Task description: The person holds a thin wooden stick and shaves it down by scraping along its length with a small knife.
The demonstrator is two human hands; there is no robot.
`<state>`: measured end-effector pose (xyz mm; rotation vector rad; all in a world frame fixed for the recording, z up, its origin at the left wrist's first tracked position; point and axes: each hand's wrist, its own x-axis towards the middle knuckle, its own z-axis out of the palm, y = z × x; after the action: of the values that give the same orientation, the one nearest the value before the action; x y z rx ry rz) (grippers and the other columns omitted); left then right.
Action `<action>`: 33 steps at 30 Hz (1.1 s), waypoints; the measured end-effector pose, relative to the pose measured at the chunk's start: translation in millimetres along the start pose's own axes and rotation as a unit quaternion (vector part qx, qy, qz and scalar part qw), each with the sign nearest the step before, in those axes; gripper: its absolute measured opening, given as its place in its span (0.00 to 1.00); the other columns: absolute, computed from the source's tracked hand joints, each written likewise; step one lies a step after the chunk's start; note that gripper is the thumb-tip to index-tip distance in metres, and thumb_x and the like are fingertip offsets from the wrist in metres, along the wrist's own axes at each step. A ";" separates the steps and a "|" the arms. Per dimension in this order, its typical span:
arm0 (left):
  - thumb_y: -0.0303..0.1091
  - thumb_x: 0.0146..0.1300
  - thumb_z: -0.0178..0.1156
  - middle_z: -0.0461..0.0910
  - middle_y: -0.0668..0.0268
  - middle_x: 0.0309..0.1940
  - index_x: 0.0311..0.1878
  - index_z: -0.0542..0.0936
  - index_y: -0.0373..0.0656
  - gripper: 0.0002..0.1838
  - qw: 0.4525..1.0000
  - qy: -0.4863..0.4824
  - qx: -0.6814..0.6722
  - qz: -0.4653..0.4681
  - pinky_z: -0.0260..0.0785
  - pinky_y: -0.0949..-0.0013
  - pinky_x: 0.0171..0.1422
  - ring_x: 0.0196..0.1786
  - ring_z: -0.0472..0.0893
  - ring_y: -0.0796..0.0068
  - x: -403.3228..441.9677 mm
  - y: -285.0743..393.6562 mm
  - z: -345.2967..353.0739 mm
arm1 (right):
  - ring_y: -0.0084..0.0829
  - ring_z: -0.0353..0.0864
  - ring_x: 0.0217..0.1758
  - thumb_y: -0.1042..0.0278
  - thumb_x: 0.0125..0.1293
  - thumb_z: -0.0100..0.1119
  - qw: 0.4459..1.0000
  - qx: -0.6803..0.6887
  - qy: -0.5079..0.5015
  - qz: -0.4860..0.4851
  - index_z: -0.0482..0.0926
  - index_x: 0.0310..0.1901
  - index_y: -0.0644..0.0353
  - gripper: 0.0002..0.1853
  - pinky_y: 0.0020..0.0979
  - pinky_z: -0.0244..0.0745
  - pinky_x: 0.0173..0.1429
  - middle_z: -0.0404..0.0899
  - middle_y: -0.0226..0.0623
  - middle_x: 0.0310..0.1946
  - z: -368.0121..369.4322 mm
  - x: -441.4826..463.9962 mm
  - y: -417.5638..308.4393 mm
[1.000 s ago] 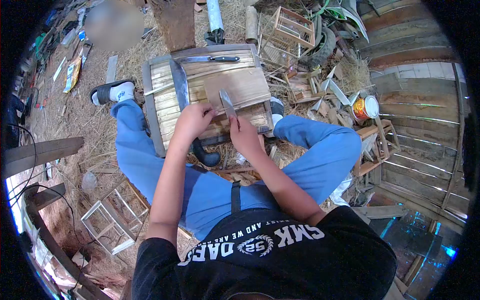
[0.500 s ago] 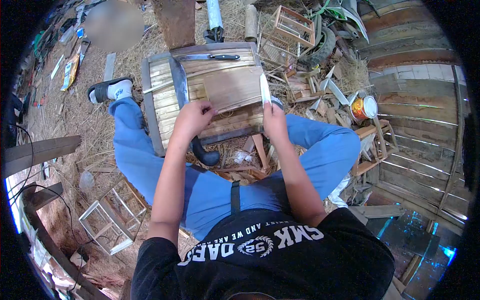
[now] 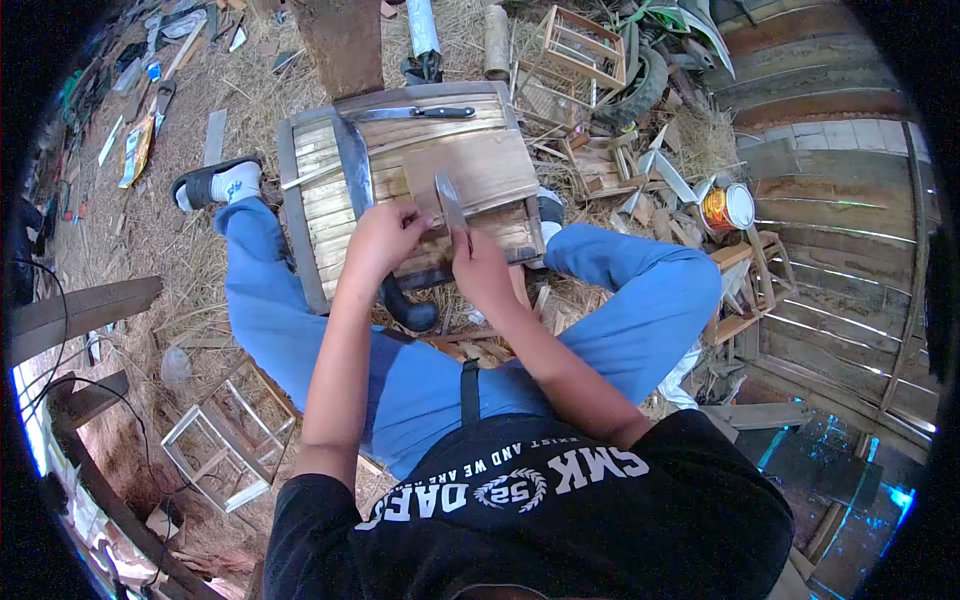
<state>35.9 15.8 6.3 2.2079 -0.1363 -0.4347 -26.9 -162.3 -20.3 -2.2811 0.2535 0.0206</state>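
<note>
My right hand (image 3: 482,268) grips a knife (image 3: 449,200), its blade pointing away from me over a thin wooden board (image 3: 490,165). Close to the blade, my left hand (image 3: 388,240) is closed in a pinch at the board's near left corner; what its fingers hold is too small to make out. The board rests on a low slatted wooden table (image 3: 320,225) between my legs. Left of it lies a machete (image 3: 354,165), its dark curved handle (image 3: 408,308) jutting past the near edge. A black-handled knife (image 3: 440,112) lies along the table's far side.
A wooden post (image 3: 340,45) stands just beyond the table. Small wooden frames (image 3: 585,45) and a tyre (image 3: 640,95) are at the far right, with a paint can (image 3: 728,208) nearer. Another frame (image 3: 222,450) lies at left on the straw-strewn ground. A plank wall (image 3: 840,250) bounds the right.
My right hand has brought the knife leftward from the board's right edge to beside my left hand. The left hand stays nearly in place, still pinched.
</note>
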 end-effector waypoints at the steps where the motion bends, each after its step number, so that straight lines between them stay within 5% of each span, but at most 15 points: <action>1: 0.41 0.66 0.65 0.82 0.51 0.22 0.35 0.85 0.37 0.14 1.000 0.000 0.002 0.000 0.74 0.53 0.37 0.28 0.84 0.50 -1.0 1.2 0.7 | 0.67 0.79 0.41 0.53 0.81 0.47 1.000 0.000 -0.013 -0.007 0.79 0.38 0.65 0.22 0.59 0.72 0.46 0.81 0.62 0.34 3.4 -2.3 -1.7; 5: 0.41 0.66 0.66 0.82 0.51 0.23 0.35 0.85 0.37 0.14 1.000 0.006 -0.026 -0.004 0.74 0.53 0.37 0.28 0.84 0.50 -1.3 -4.2 1.1 | 0.66 0.79 0.45 0.53 0.80 0.46 0.998 -0.003 -0.055 0.006 0.80 0.41 0.65 0.22 0.57 0.73 0.49 0.81 0.62 0.36 -16.2 6.5 1.6; 11: 0.41 0.66 0.66 0.85 0.55 0.24 0.36 0.85 0.37 0.14 0.998 -0.023 -0.042 -0.047 0.76 0.58 0.37 0.29 0.87 0.59 -1.0 2.5 -3.0 | 0.53 0.81 0.34 0.51 0.80 0.47 0.989 0.050 0.028 0.139 0.78 0.39 0.69 0.25 0.46 0.73 0.43 0.79 0.56 0.29 -60.1 47.2 54.1; 15: 0.40 0.66 0.65 0.85 0.58 0.23 0.36 0.85 0.38 0.13 0.998 -0.017 -0.051 -0.033 0.75 0.60 0.35 0.27 0.86 0.63 -0.3 -0.2 -1.7 | 0.59 0.82 0.39 0.47 0.80 0.46 0.991 -0.035 0.031 0.125 0.79 0.39 0.69 0.27 0.49 0.74 0.45 0.81 0.59 0.32 -67.7 54.4 55.0; 28: 0.40 0.66 0.66 0.83 0.57 0.22 0.36 0.84 0.38 0.13 0.997 -0.036 -0.058 -0.041 0.73 0.58 0.35 0.26 0.83 0.60 2.6 -1.3 -2.0 | 0.62 0.82 0.40 0.47 0.80 0.45 0.987 0.005 -0.017 0.161 0.79 0.39 0.68 0.27 0.52 0.74 0.45 0.81 0.61 0.32 -58.3 37.3 26.9; 31: 0.37 0.66 0.66 0.83 0.58 0.23 0.36 0.83 0.36 0.12 0.998 -0.037 -0.033 -0.038 0.73 0.60 0.35 0.26 0.84 0.66 2.6 -1.3 -0.4 | 0.63 0.81 0.41 0.49 0.80 0.46 0.997 -0.025 -0.046 0.064 0.80 0.39 0.68 0.25 0.54 0.75 0.46 0.81 0.62 0.34 -35.9 17.9 10.1; 33: 0.40 0.66 0.66 0.83 0.55 0.23 0.37 0.84 0.37 0.13 0.998 -0.026 -0.038 -0.031 0.74 0.56 0.36 0.27 0.84 0.55 3.5 -5.1 1.6 | 0.64 0.81 0.43 0.50 0.79 0.48 0.999 -0.027 -0.036 -0.011 0.81 0.40 0.66 0.24 0.57 0.74 0.47 0.82 0.62 0.36 -19.1 4.6 -3.2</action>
<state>38.4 17.0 0.5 2.1310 -0.0770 -0.5244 -23.1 -175.3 -5.6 -2.3310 0.1924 0.1004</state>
